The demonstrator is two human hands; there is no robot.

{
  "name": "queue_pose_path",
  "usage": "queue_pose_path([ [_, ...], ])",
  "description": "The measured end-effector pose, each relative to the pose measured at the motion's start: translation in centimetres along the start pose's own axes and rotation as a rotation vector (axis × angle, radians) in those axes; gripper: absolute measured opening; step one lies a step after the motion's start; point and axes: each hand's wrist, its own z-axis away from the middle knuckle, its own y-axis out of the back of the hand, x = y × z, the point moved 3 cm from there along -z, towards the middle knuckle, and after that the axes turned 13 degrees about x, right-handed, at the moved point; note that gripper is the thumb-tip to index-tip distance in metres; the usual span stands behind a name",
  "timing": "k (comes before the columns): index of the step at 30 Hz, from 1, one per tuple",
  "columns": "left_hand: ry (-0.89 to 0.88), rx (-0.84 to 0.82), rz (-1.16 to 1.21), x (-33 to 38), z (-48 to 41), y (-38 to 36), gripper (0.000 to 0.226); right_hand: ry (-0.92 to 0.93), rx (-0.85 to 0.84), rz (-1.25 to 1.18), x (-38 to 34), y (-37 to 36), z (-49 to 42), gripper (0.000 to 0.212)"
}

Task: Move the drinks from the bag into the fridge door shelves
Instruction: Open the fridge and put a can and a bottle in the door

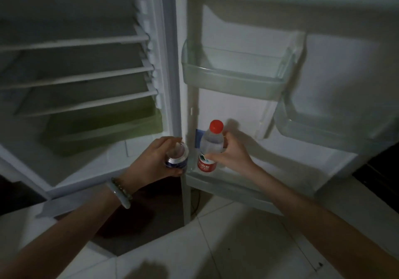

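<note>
My right hand [232, 151] grips a clear water bottle [210, 147] with a red cap and a red label. Its base sits at the left end of the bottom fridge door shelf [237, 189]. My left hand [156, 160] holds a second clear bottle [177, 156] with a blue label, just left of the door's inner edge and close beside the first bottle. The middle door shelf [235, 80] is a clear plastic bin with nothing in it. The bag is not in view.
The open fridge body [75, 73] on the left has several white shelves and a green drawer [103, 131] at the bottom. Another clear door bin [323, 127] hangs at the right. White floor tiles [237, 246] lie below, with a dark gap under the fridge.
</note>
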Motion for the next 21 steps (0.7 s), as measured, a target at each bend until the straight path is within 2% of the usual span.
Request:
queue_pose_path([
  [8, 0.066, -0.074, -0.022, -3.0, 0.1, -0.8, 0.085, -0.072, -0.086, -0.040, 2.6, -3.9, -1.8, 0.070],
  [15, 0.054, -0.117, 0.008, -3.9, 0.1, -1.4, 0.087, -0.120, -0.101, -0.027, 4.2, -5.6, -1.8, 0.070],
  [21, 0.060, -0.121, 0.015, -4.2, 0.4, -1.3, 0.087, -0.068, -0.104, 0.039, 4.0, -6.1, -1.8, 0.069],
])
